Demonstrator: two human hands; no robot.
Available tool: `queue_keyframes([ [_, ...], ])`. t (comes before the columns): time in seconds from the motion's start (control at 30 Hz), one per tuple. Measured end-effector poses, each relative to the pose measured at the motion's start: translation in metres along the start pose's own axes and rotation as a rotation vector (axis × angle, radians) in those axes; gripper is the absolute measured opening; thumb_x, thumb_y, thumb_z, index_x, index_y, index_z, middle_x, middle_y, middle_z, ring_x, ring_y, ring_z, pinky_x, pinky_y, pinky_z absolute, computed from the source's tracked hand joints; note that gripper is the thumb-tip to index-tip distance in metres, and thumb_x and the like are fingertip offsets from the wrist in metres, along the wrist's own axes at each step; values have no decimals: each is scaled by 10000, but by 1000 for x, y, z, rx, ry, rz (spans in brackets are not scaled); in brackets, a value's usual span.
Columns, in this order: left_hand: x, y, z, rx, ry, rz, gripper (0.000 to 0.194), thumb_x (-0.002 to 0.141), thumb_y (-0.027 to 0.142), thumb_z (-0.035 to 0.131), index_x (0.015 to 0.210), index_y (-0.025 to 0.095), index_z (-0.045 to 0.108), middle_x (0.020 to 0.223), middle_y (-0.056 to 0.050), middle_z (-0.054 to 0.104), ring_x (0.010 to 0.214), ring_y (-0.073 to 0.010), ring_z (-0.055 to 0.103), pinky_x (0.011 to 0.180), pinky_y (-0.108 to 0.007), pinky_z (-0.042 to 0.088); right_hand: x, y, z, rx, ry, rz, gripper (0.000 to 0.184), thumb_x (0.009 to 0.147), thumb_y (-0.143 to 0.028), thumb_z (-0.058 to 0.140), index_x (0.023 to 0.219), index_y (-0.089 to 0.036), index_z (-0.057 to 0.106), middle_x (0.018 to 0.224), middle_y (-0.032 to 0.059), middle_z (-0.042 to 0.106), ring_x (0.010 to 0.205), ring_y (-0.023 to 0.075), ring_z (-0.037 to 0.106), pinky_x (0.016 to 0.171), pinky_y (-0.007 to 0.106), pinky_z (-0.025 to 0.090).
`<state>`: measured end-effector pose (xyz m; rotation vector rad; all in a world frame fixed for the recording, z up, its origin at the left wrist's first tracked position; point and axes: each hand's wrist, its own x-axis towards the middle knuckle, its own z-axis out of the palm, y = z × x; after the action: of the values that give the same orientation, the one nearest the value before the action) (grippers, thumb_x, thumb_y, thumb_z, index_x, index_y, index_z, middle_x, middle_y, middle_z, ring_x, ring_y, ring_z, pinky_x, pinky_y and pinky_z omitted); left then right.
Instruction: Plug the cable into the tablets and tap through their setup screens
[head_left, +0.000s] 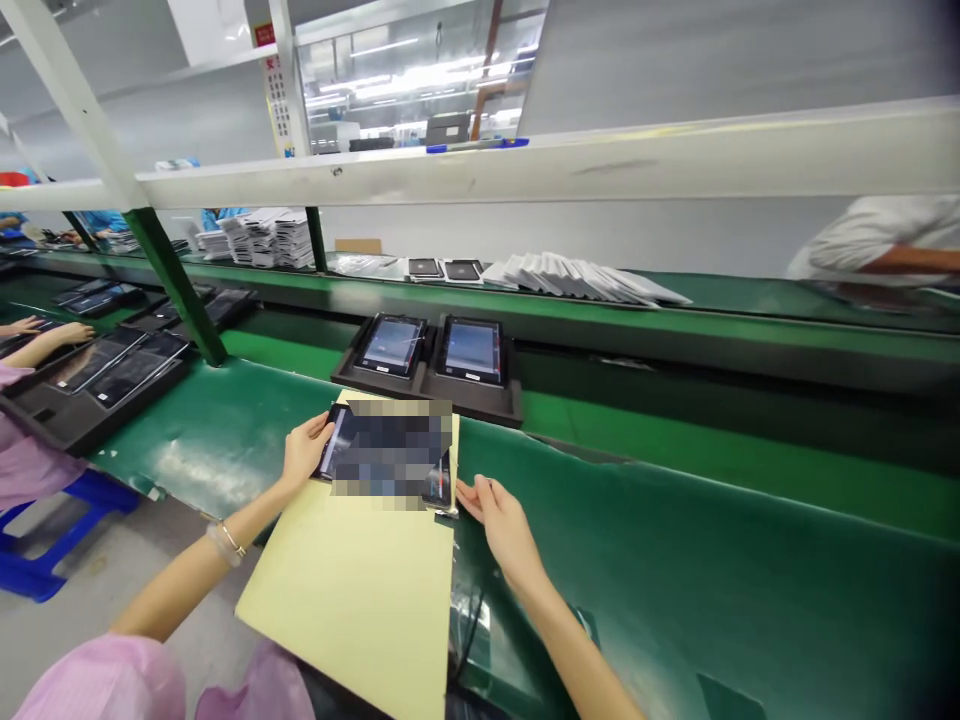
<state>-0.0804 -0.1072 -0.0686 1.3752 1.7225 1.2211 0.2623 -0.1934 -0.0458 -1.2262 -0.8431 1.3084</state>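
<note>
Cream card sheet point(345, 600) on green conveyor belt point(675, 530), lower centre, under black-framed tablet point(331, 450), face partly blurred. Left hand point(306, 450) curled on its left edge; right hand point(502, 525) open, empty, just beside lower-right corner.

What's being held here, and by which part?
The left hand holds the tablet by its left edge; the right hand lies open beside its lower right corner, apparently holding nothing.

Head-worn view, facing forward and down, close above the left hand point(306, 450) and right hand point(502, 526)
</note>
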Motion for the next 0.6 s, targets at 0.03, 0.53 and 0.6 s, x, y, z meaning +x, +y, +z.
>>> queue_keyframes([
  [0.03, 7, 0, 1, -1, 8, 5, 444, 932, 343, 708, 1340, 173, 664, 1295, -136, 735, 1209, -263, 711, 1069, -395, 553, 6, -4, -3, -6, -33, 22, 602, 692, -759, 818, 674, -216, 560, 783, 77, 733, 949, 288, 759, 883, 411, 628],
  [0.53, 57, 2, 22, 123, -14, -21, 597, 778, 703, 713, 1064, 179, 737, 690, -3, 673, 639, -196, 626, 613, -283, 466, 86, -22, -29, -203, -255, 96, 542, 697, -648, 809, 785, -119, 729, 592, 5, 603, 454, 84, 404, 463, 239, 262],
  [0.6, 54, 2, 22, 83, -19, -23, 644, 769, 718, 708, 1101, 167, 728, 810, -41, 727, 715, -212, 668, 669, -302, 518, 95, -23, -30, -233, -265, 106, 515, 702, -635, 811, 729, -130, 720, 562, 23, 627, 436, 105, 452, 464, 248, 296],
])
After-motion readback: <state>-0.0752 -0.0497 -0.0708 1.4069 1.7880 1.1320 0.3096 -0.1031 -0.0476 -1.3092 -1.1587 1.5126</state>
